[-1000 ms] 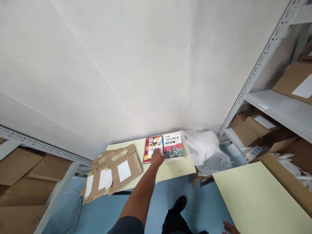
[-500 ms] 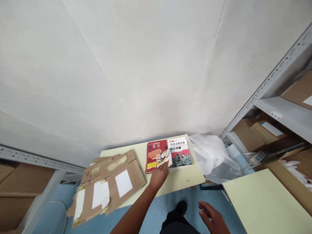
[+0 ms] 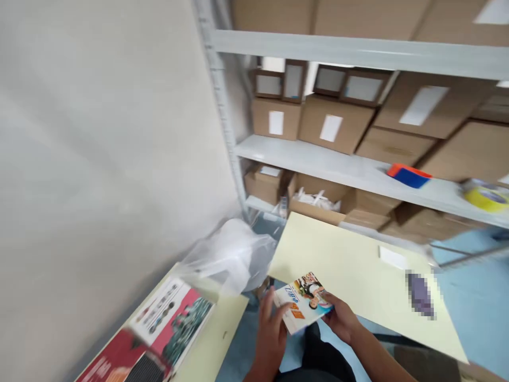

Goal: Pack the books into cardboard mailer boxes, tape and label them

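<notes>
A small thin booklet (image 3: 303,301) with blue and orange lettering and a picture of people on its cover is held in front of me, tilted, between both hands. My left hand (image 3: 272,323) grips its left edge, thumb and fingers closed on it. My right hand (image 3: 341,319) is closed on the lower right edge. To the left, on a pale yellow table, lie a white and pink book (image 3: 172,315) and a red book (image 3: 113,356), partly cut off by the frame. A dark ribbed patch shows on the red book; what it is I cannot make out.
A second pale yellow table (image 3: 330,249) on the right bears a white item (image 3: 393,258) and a pixelated dark patch. A clear plastic bag (image 3: 234,252) sits between the tables. Shelves (image 3: 310,159) beyond hold cardboard boxes, an orange and blue object (image 3: 409,175) and yellow tape (image 3: 487,197).
My view has swung right from the wall to the shelves. The booklet my left hand was touching on the red book is now lifted off, and my right hand has joined in holding it.
</notes>
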`<move>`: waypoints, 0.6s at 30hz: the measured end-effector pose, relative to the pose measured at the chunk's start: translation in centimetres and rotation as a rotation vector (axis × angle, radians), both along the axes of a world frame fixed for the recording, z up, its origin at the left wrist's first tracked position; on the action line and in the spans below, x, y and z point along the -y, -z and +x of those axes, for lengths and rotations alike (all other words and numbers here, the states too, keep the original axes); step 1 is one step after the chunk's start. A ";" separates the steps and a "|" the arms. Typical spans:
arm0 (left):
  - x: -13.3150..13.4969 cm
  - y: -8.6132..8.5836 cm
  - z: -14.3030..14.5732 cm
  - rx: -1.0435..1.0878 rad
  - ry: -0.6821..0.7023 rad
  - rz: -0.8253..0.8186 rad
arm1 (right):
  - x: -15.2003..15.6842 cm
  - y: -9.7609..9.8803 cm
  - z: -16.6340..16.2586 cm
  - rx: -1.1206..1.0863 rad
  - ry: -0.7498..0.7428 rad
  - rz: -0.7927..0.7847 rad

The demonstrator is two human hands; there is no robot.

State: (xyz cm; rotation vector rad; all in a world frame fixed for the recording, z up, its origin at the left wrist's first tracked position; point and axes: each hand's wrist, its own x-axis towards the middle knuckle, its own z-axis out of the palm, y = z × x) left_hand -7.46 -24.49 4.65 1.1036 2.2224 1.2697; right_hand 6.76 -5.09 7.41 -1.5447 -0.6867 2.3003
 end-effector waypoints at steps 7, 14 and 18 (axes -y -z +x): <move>-15.1 2.3 1.6 1.018 -0.101 -0.103 | -5.2 3.8 6.0 -0.068 0.231 0.087; -23.8 5.3 3.6 0.442 0.089 -0.510 | -9.6 6.3 9.6 0.142 -0.114 0.106; -26.2 7.0 5.1 0.286 0.079 -0.603 | -15.1 7.9 11.2 0.217 -0.014 0.237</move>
